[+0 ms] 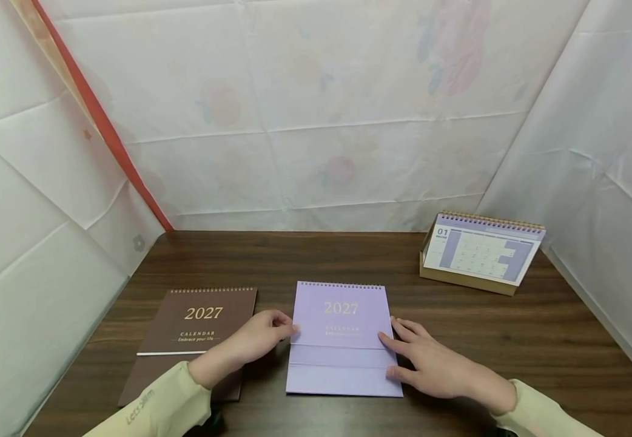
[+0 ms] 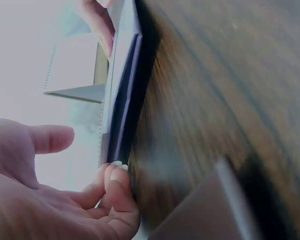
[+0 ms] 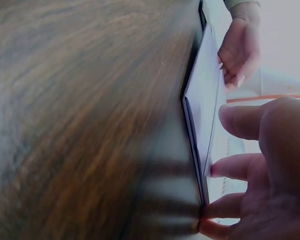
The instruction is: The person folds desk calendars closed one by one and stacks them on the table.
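A lilac 2027 desk calendar [image 1: 343,331] lies folded flat on the table, its spiral binding at the far edge. At its left edge is my left hand [image 1: 256,338]; in the left wrist view the bent fingertips touch the calendar's edge while the thumb stands apart. My right hand [image 1: 436,364] rests along the right edge with spread fingers, some on the cover and others against the side, as the right wrist view also shows. Left of it lies a brown 2027 calendar [image 1: 207,315], partly hidden under my left forearm.
A desk calendar [image 1: 482,249] stands propped up at the back right, showing a page marked 01. The dark wooden table [image 1: 294,255] is bordered by pale patterned cloth [image 1: 305,170] behind and at both sides. A red strip [image 1: 103,127] runs down the left corner.
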### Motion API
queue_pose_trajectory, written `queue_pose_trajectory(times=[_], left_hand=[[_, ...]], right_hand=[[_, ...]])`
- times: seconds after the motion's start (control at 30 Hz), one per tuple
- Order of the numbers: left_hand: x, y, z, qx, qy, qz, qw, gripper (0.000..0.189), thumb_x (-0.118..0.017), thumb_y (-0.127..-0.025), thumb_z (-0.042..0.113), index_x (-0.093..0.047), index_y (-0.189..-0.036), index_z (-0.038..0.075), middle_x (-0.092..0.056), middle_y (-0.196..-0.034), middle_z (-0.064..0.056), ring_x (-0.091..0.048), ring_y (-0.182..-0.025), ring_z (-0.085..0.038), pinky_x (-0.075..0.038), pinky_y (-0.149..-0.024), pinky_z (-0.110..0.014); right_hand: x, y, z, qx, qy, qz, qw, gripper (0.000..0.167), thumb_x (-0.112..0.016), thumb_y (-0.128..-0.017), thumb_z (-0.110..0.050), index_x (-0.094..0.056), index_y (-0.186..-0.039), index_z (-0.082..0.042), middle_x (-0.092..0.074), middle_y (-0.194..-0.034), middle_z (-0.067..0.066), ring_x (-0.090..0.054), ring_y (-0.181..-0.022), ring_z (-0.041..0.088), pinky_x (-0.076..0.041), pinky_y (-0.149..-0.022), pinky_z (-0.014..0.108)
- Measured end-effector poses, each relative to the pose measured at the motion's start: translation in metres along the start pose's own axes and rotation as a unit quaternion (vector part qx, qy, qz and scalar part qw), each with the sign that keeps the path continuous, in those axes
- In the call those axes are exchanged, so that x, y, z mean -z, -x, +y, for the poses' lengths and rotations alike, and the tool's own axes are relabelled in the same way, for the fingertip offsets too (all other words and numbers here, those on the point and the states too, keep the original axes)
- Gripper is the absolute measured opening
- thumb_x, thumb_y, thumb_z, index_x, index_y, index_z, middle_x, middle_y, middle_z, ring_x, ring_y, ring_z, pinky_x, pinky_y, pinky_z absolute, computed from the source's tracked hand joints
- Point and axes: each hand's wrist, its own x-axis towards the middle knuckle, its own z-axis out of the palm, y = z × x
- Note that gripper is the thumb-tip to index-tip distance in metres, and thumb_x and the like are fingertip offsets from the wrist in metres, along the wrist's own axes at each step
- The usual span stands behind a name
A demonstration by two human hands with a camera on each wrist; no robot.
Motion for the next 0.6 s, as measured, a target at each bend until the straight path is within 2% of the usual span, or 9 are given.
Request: queue_pose_trajectory(times=[0.13,0.27,0.43,0.5,0.6], left_hand=[[0.0,0.0,0.0,-0.004,0.056,-0.004,0.9984,0.028,-0.068,-0.093,0.021,-0.064,-0.106,-0.002,-0.063,-0.092,-0.006,-0.059,-0.083,-0.017,-0.05,-0.073,-0.034],[0.0,-0.003,-0.005,-0.001,0.121,-0.021,0.9924,0.03,-0.066,-0.095,0.016,-0.06,-0.113,-0.007,-0.066,-0.097,-0.01,-0.065,-0.085,-0.02,-0.055,-0.075,-0.036],[0.0,-0.008,-0.009,-0.003,0.159,-0.017,0.9872,0.029,-0.07,-0.093,0.015,-0.062,-0.11,-0.007,-0.064,-0.1,-0.012,-0.065,-0.087,-0.019,-0.056,-0.08,-0.036],[0.001,-0.009,-0.01,-0.003,0.181,-0.016,0.9833,0.03,-0.071,-0.091,0.014,-0.063,-0.11,-0.008,-0.064,-0.102,-0.013,-0.065,-0.089,-0.019,-0.055,-0.083,-0.035],[0.002,-0.011,-0.01,0.002,0.227,-0.027,0.9735,0.034,-0.072,-0.09,0.011,-0.06,-0.112,-0.013,-0.063,-0.105,-0.015,-0.065,-0.093,-0.018,-0.054,-0.087,-0.034]], right_hand=[[0.0,-0.001,0.002,0.006,-0.003,-0.004,1.0,0.069,-0.057,-0.098,-0.05,-0.043,-0.151,-0.009,-0.023,-0.159,0.026,-0.017,-0.146,0.041,-0.031,-0.108,0.061],[0.0,-0.001,0.002,0.006,-0.005,-0.007,0.9999,0.07,-0.058,-0.098,-0.05,-0.041,-0.152,-0.01,-0.022,-0.159,0.025,-0.016,-0.147,0.041,-0.03,-0.108,0.061],[-0.001,0.0,0.003,0.008,-0.006,-0.006,0.9999,0.07,-0.057,-0.098,-0.051,-0.041,-0.152,-0.01,-0.022,-0.159,0.025,-0.016,-0.147,0.041,-0.03,-0.108,0.061],[-0.001,0.001,0.004,0.011,-0.005,-0.004,0.9999,0.07,-0.057,-0.098,-0.051,-0.041,-0.152,-0.009,-0.022,-0.159,0.025,-0.016,-0.146,0.041,-0.03,-0.108,0.061],[-0.001,0.001,0.004,0.014,-0.005,-0.004,0.9999,0.071,-0.056,-0.098,-0.052,-0.041,-0.152,-0.009,-0.023,-0.159,0.024,-0.017,-0.146,0.04,-0.031,-0.107,0.061]])
